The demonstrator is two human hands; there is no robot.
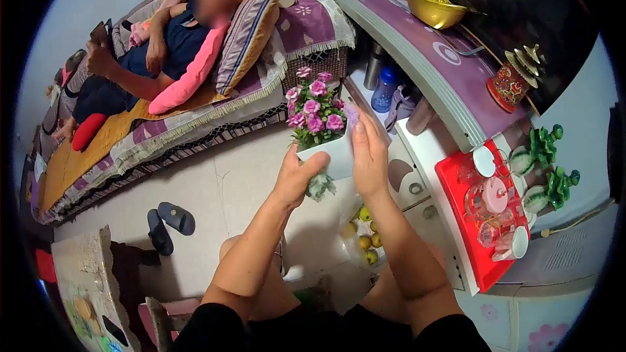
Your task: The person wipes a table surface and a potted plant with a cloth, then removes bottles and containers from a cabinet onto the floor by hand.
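Observation:
A white rectangular planter (332, 156) with pink flowers (314, 107) and green leaves is held up in front of me. My left hand (300, 175) grips its lower left side, thumb across the front, with a crumpled grey-green cloth (320, 186) hanging beneath the thumb. On the planter's right side, my right hand (368, 151) presses a small purple cloth (352, 115) near the upper edge, fingers pointing up.
A person (156, 45) lies on the sofa at the upper left. To the right stand a red tray (450, 182) with glasses and cups, and a purple-topped cabinet (417, 39). Below are bagged fruits (365, 241) and slippers (176, 218); a low table (81, 261) is lower left.

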